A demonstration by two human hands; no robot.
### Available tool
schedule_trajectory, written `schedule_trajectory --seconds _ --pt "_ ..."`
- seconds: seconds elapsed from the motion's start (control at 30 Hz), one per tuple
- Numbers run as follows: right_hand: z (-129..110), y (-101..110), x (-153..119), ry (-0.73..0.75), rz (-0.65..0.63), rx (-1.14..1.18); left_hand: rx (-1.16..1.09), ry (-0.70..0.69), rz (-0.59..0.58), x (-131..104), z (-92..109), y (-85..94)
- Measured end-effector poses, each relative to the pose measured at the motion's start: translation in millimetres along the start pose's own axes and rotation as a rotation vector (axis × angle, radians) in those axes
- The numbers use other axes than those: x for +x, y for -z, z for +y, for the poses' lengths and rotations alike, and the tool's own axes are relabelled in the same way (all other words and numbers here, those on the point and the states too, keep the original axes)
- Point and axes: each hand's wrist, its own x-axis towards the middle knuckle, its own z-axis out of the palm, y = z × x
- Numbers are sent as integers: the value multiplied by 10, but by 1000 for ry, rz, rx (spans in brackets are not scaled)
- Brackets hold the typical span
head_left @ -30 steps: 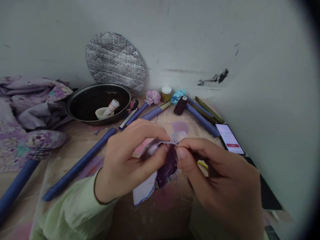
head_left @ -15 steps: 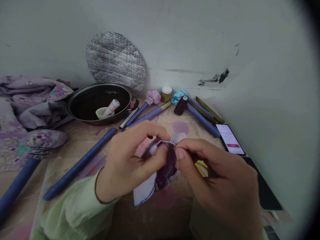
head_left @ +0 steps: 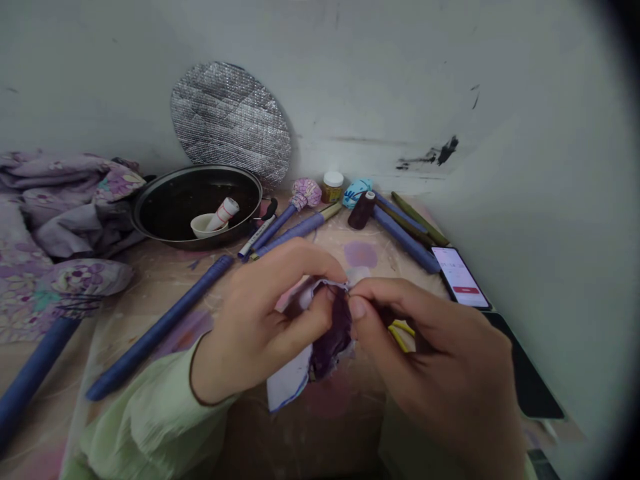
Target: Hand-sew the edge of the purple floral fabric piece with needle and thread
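Observation:
My left hand (head_left: 273, 313) pinches a piece of cloth between thumb and forefinger. The cloth is pale lilac (head_left: 290, 377) with a blue-marked edge, and a dark purple patch (head_left: 330, 337) with a ragged border lies on its near face. At the cloth's upper right edge, my right hand (head_left: 425, 347) has its thumb and forefinger pressed together, their tips close to the left fingertips. What sits in that pinch is too small to make out. Partly hidden behind the right hand is a yellow loop-shaped thing (head_left: 401, 335). Farther back stands a dark thread spool (head_left: 362, 211), tilted.
At back left is a black pan (head_left: 165, 237) containing a small white cup (head_left: 200, 227). Blue-wrapped sticks (head_left: 160, 330) lie on both sides. A phone (head_left: 460, 277) rests at right, a lidded jar (head_left: 333, 188) by the wall, floral cloth (head_left: 75, 207) far left.
My left forefinger has shifted slightly right along the cloth's upper edge. The right fingertips have moved a little left, and both hands keep their pinch.

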Motion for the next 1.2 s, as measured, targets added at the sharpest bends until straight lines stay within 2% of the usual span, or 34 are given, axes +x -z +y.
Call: schedule_trajectory --seconds 0.13,0.3,0.4,0.53,0.67,0.9,1.2 --pt "-5 5 -6 8 1 8 -28 0 -14 -14 -15 -6" --pt "-14 -2 -2 -12 20 -5 -29 57 84 -62 -28 -24" --pt "-19 -10 -4 -13 46 -1 -62 59 74 -64 -22 -23" --pt "-24 -12 -11 -7 55 -19 -75 29 54 -43 -8 -11" --pt "-32 -3 -17 2 49 -57 19 -26 62 -29 12 7" --pt "-35 -2 -19 30 47 -48 133 -142 5 -34 28 61" --pt "-35 -27 -20 22 66 51 146 -216 9 -59 0 58"
